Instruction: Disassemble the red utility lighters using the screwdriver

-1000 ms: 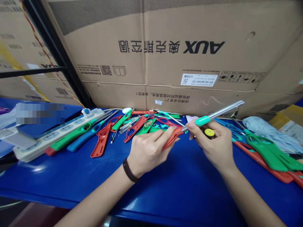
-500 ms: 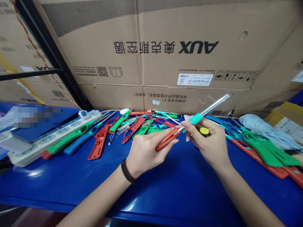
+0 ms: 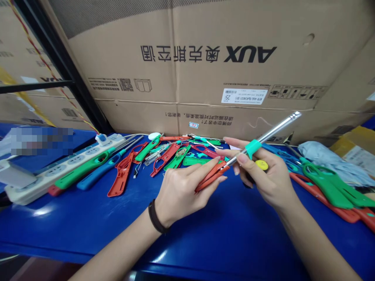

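Note:
Pinched in my left hand [image 3: 183, 187] is the red plastic handle [image 3: 211, 176] of a utility lighter. Its two halves look slightly parted at the front end. A silver metal tube [image 3: 279, 127] with a green collar [image 3: 253, 147] slants up to the right from that end. My right hand [image 3: 271, 177] grips the tube by thumb and fingers just below the collar, the index finger stretched out toward the left. A tool with a yellow end cap [image 3: 261, 165] and dark body, probably a screwdriver, is tucked in the same palm, mostly hidden by the fingers.
Loose red half-shells [image 3: 118, 177], green shells [image 3: 177, 158] and small parts lie behind my hands on the blue table [image 3: 117, 230]. Whole lighters [image 3: 328, 185] lie at right. A white power strip [image 3: 55, 173] with lighters beside it is at left. A cardboard box [image 3: 181, 86] stands behind.
My right hand has moved slightly right with the tube and collar, and more tube shows between collar and red handle. The right index finger has stretched out. My left hand has shifted little.

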Tool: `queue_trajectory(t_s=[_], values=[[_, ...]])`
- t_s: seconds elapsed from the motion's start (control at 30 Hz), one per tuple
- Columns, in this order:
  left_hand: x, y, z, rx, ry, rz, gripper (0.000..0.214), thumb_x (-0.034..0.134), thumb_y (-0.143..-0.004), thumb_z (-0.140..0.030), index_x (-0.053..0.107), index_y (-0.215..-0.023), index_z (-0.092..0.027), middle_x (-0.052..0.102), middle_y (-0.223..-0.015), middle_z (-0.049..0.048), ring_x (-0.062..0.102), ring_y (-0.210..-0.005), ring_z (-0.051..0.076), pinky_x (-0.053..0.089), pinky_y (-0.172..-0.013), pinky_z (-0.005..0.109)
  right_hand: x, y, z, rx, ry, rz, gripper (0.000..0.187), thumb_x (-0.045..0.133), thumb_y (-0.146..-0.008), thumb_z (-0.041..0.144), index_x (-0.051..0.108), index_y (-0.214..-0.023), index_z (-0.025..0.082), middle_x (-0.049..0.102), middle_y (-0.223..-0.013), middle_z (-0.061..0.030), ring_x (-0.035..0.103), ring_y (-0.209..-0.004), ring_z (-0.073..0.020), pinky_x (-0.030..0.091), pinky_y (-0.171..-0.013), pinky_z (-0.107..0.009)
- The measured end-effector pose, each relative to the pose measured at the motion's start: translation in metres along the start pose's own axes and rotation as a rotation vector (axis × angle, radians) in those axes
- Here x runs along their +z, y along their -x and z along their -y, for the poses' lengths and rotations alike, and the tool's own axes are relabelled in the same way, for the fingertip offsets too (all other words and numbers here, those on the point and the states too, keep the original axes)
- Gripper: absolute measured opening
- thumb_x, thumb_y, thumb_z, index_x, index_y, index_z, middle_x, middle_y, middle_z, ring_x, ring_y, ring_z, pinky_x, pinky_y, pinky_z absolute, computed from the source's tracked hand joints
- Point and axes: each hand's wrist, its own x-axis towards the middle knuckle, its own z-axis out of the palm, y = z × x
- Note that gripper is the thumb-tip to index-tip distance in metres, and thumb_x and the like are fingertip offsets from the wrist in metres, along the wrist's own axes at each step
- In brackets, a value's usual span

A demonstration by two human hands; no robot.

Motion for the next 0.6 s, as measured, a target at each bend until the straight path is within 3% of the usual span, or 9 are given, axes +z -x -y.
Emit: queue_trajectory(t_s=[0.1, 0.27, 0.47, 0.6], values=[[-0.0004, 0.0013, -0.0004, -0.014, -0.028, -0.007, 0.034, 0.061, -0.084, -0.028, 0.06, -0.117, -0.019, 0.073, -0.091, 0.0033, 0.069, -0.069, 0.013, 0.056, -0.067, 0.022, 0.0011, -0.001, -0.0021, -0.013, 0.026, -0.046, 0.036, 0.058, -0.084, 0.042, 0.06, -0.114, 0.023, 0.069, -0.085, -0.0053, 0.04, -0.041, -0.007, 0.03, -0.033, -0.021], [-0.0022, 0.0001, -0.002, -0.008, -0.119, -0.04, 0.032, 0.061, -0.084, -0.028, 0.062, -0.115, -0.019, 0.073, -0.09, 0.0032, 0.069, -0.066, 0.013, 0.056, -0.065, 0.021, 0.0041, -0.0025, -0.0075, -0.015, 0.133, -0.246, 0.027, 0.073, -0.069, 0.043, 0.069, -0.081, 0.019, 0.054, -0.054, 0.0022, 0.038, -0.039, -0.0071, 0.024, -0.031, -0.021], [-0.0014, -0.0005, -0.0021, -0.01, -0.114, -0.053, 0.031, 0.061, -0.084, -0.029, 0.063, -0.112, -0.017, 0.073, -0.087, 0.0035, 0.068, -0.065, 0.013, 0.055, -0.062, 0.02, 0.0064, -0.0013, -0.0048, -0.033, 0.073, -0.208, 0.02, 0.07, -0.073, 0.039, 0.071, -0.082, 0.021, 0.062, -0.064, -0.0003, 0.047, -0.044, -0.0093, 0.032, -0.034, -0.022], [-0.002, -0.0007, -0.0022, -0.009, -0.121, -0.033, 0.032, 0.06, -0.085, -0.029, 0.062, -0.114, -0.016, 0.073, -0.084, 0.0033, 0.068, -0.064, 0.013, 0.054, -0.062, 0.02, 0.0084, -0.0001, -0.0027, -0.019, 0.003, -0.171, 0.018, 0.068, -0.075, 0.036, 0.071, -0.085, 0.021, 0.058, -0.057, 0.0014, 0.044, -0.042, -0.0088, 0.03, -0.033, -0.022]])
